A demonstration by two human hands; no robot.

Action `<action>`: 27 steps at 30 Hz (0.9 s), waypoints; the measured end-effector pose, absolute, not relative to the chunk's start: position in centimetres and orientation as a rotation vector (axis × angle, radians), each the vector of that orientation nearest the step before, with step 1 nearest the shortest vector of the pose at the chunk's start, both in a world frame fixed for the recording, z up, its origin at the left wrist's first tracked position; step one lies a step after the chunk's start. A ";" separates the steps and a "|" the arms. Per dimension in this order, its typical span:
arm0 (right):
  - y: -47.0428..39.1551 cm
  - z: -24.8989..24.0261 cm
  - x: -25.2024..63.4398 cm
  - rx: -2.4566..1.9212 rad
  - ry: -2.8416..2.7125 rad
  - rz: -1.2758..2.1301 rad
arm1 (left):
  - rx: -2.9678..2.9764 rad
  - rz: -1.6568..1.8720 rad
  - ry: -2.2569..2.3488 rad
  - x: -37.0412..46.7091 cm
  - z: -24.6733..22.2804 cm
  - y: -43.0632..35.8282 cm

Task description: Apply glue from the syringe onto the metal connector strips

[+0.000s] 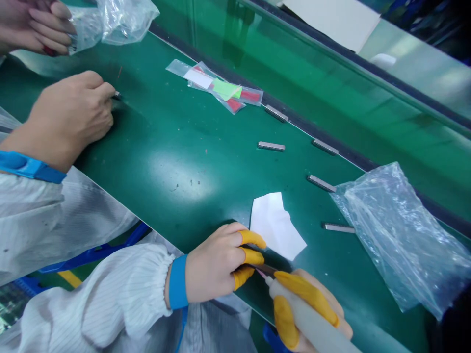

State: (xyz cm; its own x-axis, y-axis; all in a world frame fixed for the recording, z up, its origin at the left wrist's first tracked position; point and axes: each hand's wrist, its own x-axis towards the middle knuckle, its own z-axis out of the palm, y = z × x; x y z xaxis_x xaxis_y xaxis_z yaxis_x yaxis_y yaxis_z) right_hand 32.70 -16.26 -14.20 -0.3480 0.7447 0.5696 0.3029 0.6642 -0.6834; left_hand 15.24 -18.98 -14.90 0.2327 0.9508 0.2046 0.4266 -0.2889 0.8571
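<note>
My left hand (221, 262), with yellow finger cots and a blue wrist strap, is closed near the front edge of the green table (176, 132). Its fingertips pinch a thin dark strip (268, 268), mostly hidden by the fingers. My right hand (309, 311), also in yellow finger cots, grips a white dispensing bottle (305, 314) with a narrow pink tip. That tip points at the strip, close to the left fingertips; I cannot tell whether they touch. Just beyond my hands lies a torn piece of white paper (275, 225).
Several slim metal connectors (271, 146) lie about the table's right half. A clear plastic bag (401, 235) rests at right. Near the back ledge are small packets (217, 86) with red contents. At left, a co-worker's hand (73, 108) pinches a small part; another hand (40, 27) touches plastic bags.
</note>
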 end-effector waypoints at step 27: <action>-16.9 -14.1 33.5 -0.912 -1.985 0.620 | 1.850 0.995 1.264 15.3 -15.1 -19.1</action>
State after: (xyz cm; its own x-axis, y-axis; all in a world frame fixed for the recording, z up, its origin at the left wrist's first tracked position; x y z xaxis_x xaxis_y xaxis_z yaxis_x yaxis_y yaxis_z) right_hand 33.48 -16.95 -14.11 -0.3788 0.7862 0.4883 0.3684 0.6121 -0.6997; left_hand 15.28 -19.06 -15.11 0.2374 0.9474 0.2146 0.4309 -0.3007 0.8508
